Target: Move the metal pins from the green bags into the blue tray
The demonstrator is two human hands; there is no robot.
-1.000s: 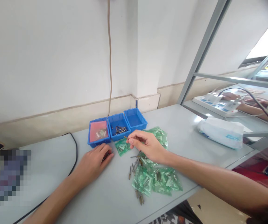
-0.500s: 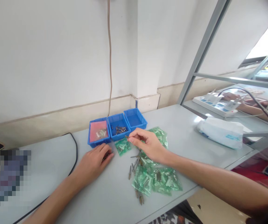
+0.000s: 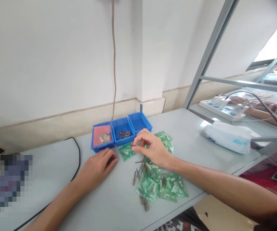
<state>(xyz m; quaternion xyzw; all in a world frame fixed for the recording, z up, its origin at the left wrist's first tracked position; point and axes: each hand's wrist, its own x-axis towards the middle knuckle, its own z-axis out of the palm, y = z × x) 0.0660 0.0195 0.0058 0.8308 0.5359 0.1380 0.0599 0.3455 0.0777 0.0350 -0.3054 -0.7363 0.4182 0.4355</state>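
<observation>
My right hand pinches a small, thin metal piece, perhaps a screw, between thumb and forefinger above a small green bag. My left hand lies on the table with its fingers curled round something dark, mostly hidden in the palm. Loose metal pieces, each a thin shaft with a thicker end, are scattered beneath and in front of my right hand. Filled green bags lie around them. Behind stand a blue bin with dark screws and a blue bin with pink lining and light pieces.
A third blue bin shows only its bare inside. To the right lie a white plastic packet and a power strip, near another person's hands. A black cable crosses the table at left, and a metal frame post rises at right.
My right hand has lifted slightly, and its pinch with the thin metal piece has drawn back a little from the middle bin. My left hand stays still.
</observation>
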